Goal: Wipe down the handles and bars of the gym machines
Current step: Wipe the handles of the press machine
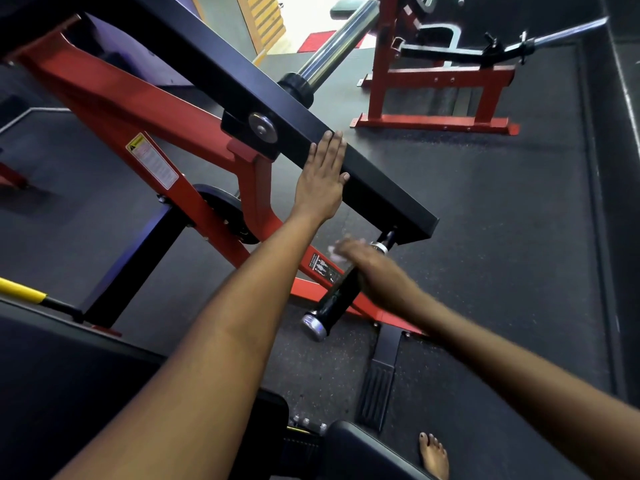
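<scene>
Low at centre, the black rubber-gripped handle under the black steel arm is rubbed with a pale cloth held by the blurred right hand; its grip cannot be told. The left hand, fingers straight, steadies the arm. Should that brace slip, the arm could swing.

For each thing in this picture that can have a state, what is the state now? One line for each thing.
left hand: open, fingers straight, flat against the black lever arm
right hand: blurred, on the handle, over a white cloth; grip unclear
handle: black grip with chrome end cap, bare of plates
chrome sleeve: no weight plates on it
bare foot: standing on the rubber floor
</scene>
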The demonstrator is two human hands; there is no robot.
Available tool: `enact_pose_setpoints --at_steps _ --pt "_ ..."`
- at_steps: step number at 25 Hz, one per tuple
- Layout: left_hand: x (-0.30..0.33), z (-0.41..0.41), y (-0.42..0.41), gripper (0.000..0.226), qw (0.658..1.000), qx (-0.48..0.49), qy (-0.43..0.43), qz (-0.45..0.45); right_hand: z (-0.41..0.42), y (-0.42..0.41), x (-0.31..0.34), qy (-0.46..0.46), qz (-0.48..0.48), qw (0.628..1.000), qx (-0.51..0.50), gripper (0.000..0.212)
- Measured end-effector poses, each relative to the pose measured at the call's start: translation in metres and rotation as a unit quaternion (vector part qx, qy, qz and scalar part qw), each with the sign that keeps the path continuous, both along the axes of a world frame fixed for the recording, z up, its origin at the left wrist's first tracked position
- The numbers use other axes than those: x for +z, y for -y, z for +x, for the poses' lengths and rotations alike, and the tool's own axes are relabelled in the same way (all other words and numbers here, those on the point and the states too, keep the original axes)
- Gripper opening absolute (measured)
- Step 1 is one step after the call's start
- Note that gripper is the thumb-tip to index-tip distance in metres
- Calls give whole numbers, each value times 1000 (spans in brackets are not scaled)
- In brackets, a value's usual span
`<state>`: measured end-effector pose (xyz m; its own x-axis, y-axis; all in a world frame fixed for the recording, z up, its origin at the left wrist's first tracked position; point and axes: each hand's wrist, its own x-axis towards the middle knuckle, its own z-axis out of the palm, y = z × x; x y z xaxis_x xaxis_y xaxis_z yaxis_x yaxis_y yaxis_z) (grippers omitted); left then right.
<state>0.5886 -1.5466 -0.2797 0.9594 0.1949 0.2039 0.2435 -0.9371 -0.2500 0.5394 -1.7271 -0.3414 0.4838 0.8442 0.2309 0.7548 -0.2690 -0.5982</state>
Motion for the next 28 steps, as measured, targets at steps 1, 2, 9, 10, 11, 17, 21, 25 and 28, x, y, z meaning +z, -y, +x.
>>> enact_pose_setpoints --at_steps 1,2,9,10,11,17,21,25,28 --pt "0 0 0 59 1000 1 0 1 25 -5 4 37 -81 996 -17 37" --pt "0 0 0 59 1000 2 0 2 39 -11 8 52 -172 983 -24 27" --pt "-1 0 -1 59 1000 2 0 5 -9 -76 45 3 -412 897 163 16" --pt "-2 0 0 60 1000 1 1 3 -19 -76 43 1 -400 899 178 16" --pt "-2 1 -1 60 1000 0 1 -1 -27 -71 38 7 -361 916 177 16" --pt "-2 1 -3 60 1000 -5 7 -10 -62 13 -7 -69 43 984 161 51" --pt "-3 2 -1 60 1000 -1 5 -11 -87 69 -55 -141 33 987 70 69" --pt "-3 3 -3 59 1000 1 10 -7 -80 12 -39 -718 159 651 -187 38" --pt "-1 3 -2 60 1000 2 -1 -15 -83 -22 -20 -890 262 333 -171 42"
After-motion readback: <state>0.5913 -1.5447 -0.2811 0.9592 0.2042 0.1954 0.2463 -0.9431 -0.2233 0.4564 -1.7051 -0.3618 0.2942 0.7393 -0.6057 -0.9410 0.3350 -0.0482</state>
